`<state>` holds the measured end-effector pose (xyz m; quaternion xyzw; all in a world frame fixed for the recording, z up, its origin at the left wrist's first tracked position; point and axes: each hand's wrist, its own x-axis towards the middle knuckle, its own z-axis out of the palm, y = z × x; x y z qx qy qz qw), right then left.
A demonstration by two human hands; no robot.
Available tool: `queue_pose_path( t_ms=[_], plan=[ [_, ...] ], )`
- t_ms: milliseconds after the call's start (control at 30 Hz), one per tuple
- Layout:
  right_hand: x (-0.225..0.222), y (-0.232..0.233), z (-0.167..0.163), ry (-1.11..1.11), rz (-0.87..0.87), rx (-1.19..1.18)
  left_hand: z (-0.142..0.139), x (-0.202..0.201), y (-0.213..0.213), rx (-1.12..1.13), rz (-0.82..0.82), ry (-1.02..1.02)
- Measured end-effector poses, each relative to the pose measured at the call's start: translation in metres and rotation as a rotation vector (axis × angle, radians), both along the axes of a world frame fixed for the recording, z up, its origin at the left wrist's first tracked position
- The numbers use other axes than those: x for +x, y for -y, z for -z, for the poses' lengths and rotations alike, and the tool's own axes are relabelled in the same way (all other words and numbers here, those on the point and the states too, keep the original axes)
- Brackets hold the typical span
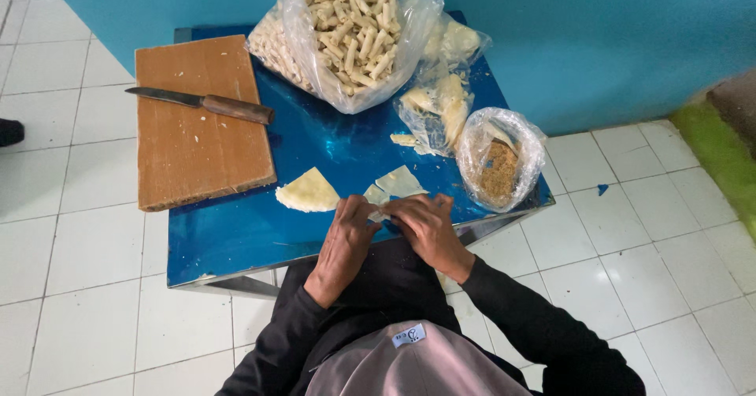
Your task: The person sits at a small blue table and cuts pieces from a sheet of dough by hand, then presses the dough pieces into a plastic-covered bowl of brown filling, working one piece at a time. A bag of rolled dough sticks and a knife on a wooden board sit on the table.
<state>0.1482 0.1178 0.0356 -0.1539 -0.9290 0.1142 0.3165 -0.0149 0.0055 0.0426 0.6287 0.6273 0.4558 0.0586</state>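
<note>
A blue counter [236, 238] stood on white tiles. Left hand [344, 238] and right hand [429, 229] together pinched a pale wrapper [376, 211] beside the triangular wrapper stack [309, 191].

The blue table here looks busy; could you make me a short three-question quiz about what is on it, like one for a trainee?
1. True or false: the knife lies on the wooden board.
2. What fills the big open plastic bag at the back of the blue table?
A. finished pale rolls
B. green leaves
C. whole eggs
3. What do the left hand and right hand work on together?

Key:
1. True.
2. A.
3. A small pale wrapper piece, pinched between the fingers at the table's front edge, beside a stack of triangular wrappers.
</note>
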Motion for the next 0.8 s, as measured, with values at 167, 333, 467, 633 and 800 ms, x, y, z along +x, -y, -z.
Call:
queue_pose_path(
  t_ms=[167,333,467,633,800],
  plan=[
    [-0.008,-0.016,-0.003,-0.003,-0.061,-0.031,-0.002,-0.002,-0.002,0.02,-0.009,-0.041],
    [-0.024,-0.025,0.0,0.019,0.016,-0.199,0.004,-0.013,-0.019,0.069,-0.076,-0.137],
    [-0.032,-0.025,0.003,-0.003,0.067,-0.081,0.007,-0.022,-0.03,0.07,-0.04,-0.201],
    [-0.022,-0.02,0.004,-0.007,-0.026,0.024,0.002,-0.019,-0.025,0.056,0.009,-0.072],
    [-0.018,-0.016,0.003,0.011,-0.023,0.047,-0.004,-0.016,-0.016,0.054,0.064,0.039]
  ],
)
